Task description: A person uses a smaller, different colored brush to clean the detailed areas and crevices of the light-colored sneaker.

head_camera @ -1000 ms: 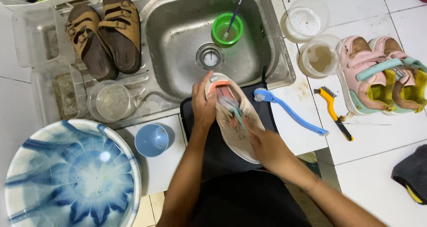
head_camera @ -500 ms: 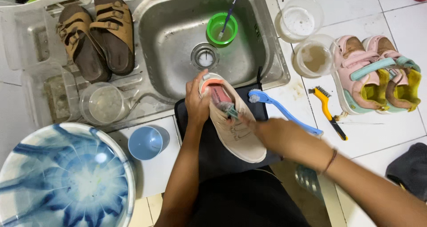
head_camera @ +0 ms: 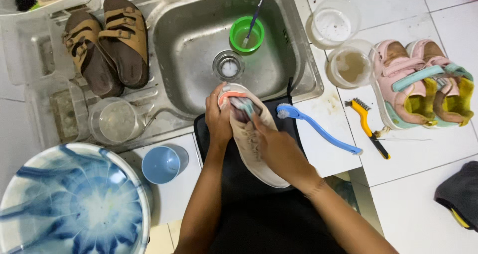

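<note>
A beige sneaker with an orange heel tab lies over the front edge of the steel sink, above a dark apron. My left hand grips its heel end from the left. My right hand presses on the shoe's top, fingers reaching into the laces and teal tongue area. What the right fingers hold, if anything, is hidden. A blue long-handled brush lies on the counter just right of the shoe.
Brown sandals rest on the drainboard. A green cup with a toothbrush stands in the sink. Pink children's sandals, two plastic tubs, a yellow wire brush, a blue cup, a blue-white basin.
The sneaker and both hands shifted slightly left along the sink edge. My right hand moved from the shoe's toe end up onto its top near the laces.
</note>
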